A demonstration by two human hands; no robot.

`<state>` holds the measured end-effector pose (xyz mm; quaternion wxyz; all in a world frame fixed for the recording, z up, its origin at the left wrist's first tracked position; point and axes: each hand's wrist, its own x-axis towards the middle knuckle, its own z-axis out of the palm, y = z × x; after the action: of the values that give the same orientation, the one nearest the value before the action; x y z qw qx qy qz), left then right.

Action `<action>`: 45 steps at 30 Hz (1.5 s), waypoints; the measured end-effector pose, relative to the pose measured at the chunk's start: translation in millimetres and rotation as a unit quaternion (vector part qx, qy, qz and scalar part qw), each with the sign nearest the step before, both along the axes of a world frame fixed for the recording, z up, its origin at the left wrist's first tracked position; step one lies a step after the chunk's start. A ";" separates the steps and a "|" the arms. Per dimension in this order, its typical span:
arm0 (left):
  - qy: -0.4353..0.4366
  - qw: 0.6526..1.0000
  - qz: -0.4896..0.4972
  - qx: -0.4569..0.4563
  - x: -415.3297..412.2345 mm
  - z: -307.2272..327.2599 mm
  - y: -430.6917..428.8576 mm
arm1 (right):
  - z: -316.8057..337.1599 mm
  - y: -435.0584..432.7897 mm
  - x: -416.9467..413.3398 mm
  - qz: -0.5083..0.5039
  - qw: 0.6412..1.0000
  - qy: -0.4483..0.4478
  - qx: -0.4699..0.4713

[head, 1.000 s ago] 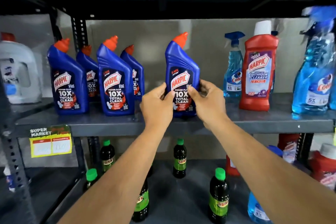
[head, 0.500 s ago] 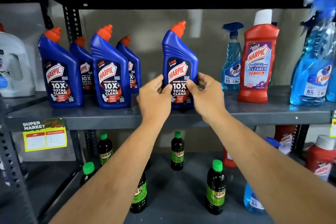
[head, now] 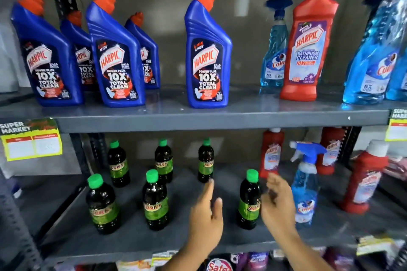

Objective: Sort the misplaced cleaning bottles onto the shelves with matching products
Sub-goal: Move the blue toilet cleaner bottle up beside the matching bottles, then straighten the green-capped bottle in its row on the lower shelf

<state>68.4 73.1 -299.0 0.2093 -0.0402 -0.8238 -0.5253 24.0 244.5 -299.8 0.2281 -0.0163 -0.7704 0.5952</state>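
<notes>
A blue Harpic bottle (head: 208, 55) with an orange cap stands alone and upright on the upper shelf (head: 220, 120), right of several matching blue Harpic bottles (head: 114, 55). A red Harpic bathroom cleaner (head: 307, 50) stands among blue Colin spray bottles (head: 275, 50) on the same shelf. My left hand (head: 207, 215) and my right hand (head: 278, 207) hang empty with fingers apart in front of the lower shelf (head: 198, 246), either side of a green-capped Sunny bottle (head: 250, 202). A Colin spray bottle (head: 305, 185) stands just right of my right hand.
Several dark Sunny bottles (head: 155, 200) stand on the lower shelf's left and middle. Red Harpic bottles (head: 363, 178) stand at its right. Yellow price tags (head: 30, 142) hang from the upper shelf's edge. Packets (head: 220, 265) lie on the level below.
Both hands have let go of the blue Harpic bottle and dropped from the upper shelf to the lower one. The view has tilted down and moved closer.
</notes>
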 end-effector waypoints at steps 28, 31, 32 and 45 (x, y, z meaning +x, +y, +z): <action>-0.240 0.969 -0.024 0.056 -38.7 -66.9 -36.0 | -95.1 -76.6 -44.3 0.202 0.953 -0.187 0.126; -0.241 0.969 -0.022 0.057 -39.7 -72.0 -35.0 | -95.8 -74.5 -45.7 0.206 0.953 -0.184 0.128; -0.239 0.969 -0.021 0.056 -40.5 -73.6 -34.3 | -95.6 -74.0 -45.7 0.207 0.953 -0.181 0.129; -0.219 0.973 -0.017 0.064 -45.5 -81.9 -28.6 | -86.3 -73.1 -41.8 0.231 0.947 -0.161 0.157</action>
<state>22.9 44.5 -380.9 0.0167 0.0756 -0.8133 -0.5767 -17.7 171.4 -386.1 -0.0430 0.1022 -0.8633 0.4923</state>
